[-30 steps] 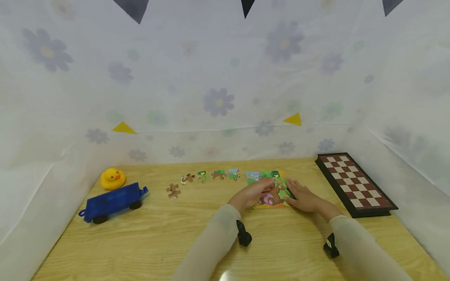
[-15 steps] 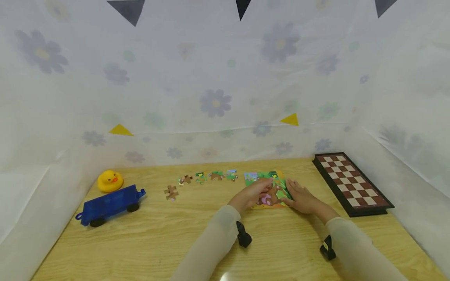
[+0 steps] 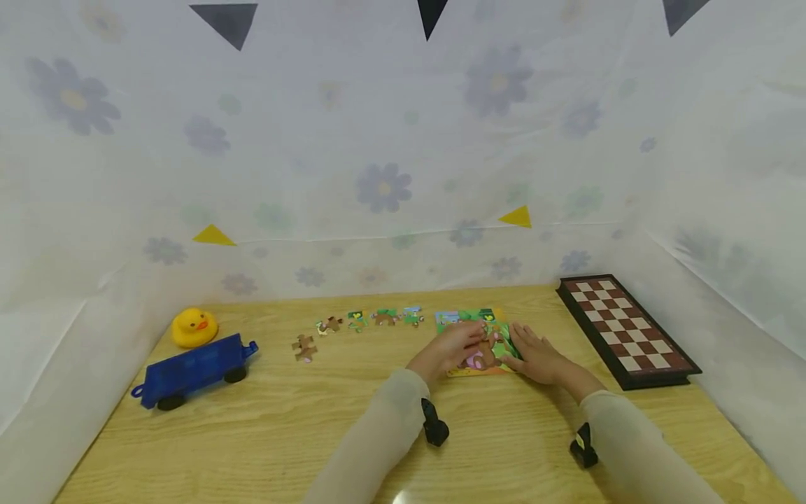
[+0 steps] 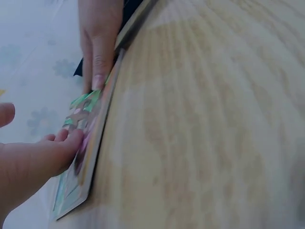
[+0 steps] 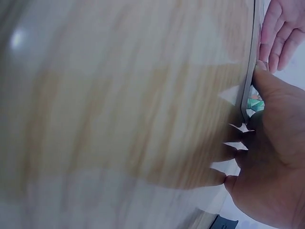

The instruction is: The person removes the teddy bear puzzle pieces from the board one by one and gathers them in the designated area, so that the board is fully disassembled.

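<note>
A colourful jigsaw puzzle with a brown animal picture lies on the wooden table, right of centre. My left hand is over its left part, its fingers extended and close to the surface in the left wrist view; some of the picture is hidden beneath. With fingers spread flat, my right hand rests along the puzzle's right edge. Its thumb touches the near edge side in the right wrist view. Neither hand visibly grips a piece. Several loose puzzle pieces form a row to the left, with another brown piece nearer.
A black-edged chessboard box lies at the right. At the far left, a yellow rubber duck sits behind a blue toy wagon. A flowered cloth wall bounds the table at the back and sides.
The head view has shifted slightly. Both hands stay at the puzzle, with little visible movement, and the loose pieces lie as before.
</note>
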The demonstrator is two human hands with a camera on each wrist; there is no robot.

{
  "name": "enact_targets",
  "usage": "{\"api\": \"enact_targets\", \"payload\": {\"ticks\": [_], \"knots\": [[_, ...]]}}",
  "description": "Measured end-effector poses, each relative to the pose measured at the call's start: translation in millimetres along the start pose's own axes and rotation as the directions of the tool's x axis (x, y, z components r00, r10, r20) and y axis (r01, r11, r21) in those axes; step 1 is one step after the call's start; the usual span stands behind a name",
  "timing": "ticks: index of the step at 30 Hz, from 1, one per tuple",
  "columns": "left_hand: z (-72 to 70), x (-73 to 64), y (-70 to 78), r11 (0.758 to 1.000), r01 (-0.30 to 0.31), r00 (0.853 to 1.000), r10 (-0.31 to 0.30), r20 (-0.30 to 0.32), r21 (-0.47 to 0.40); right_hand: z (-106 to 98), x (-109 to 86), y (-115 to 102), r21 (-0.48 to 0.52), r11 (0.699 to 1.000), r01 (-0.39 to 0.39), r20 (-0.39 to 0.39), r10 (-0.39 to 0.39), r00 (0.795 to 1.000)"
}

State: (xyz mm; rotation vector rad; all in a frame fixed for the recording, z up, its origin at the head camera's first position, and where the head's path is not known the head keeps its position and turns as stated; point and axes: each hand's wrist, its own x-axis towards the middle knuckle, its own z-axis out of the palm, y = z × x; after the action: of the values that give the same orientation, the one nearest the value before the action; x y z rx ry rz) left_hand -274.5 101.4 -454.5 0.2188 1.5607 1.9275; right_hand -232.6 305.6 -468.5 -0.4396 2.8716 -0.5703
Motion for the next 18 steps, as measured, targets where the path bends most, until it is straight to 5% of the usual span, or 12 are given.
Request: {"api": "enact_targets", "payload": {"ticks": [8, 14, 18], "knots": [[5.4, 7.6, -13.0, 0.994, -0.07, 0.99, 0.079, -0.116, 0.081, 1.6, 1.8, -0.3, 0.016, 1.0, -0.001, -0.002, 0.001, 1.0], [3.1, 14.4, -18.4, 0.991, -0.014, 0.966, 0.048, -0.253, 0.135, 0.5, 1.4, -1.1, 0.017, 1.0, -0.017, 0.008, 0.017, 1.0], [7.2, 17.9, -19.9, 0.988, -0.057, 0.944, 0.1, -0.314, 0.145, 0.0, 1.4, 0.3, 0.02, 1.0, -0.021, 0.006, 0.021, 1.0]]}}
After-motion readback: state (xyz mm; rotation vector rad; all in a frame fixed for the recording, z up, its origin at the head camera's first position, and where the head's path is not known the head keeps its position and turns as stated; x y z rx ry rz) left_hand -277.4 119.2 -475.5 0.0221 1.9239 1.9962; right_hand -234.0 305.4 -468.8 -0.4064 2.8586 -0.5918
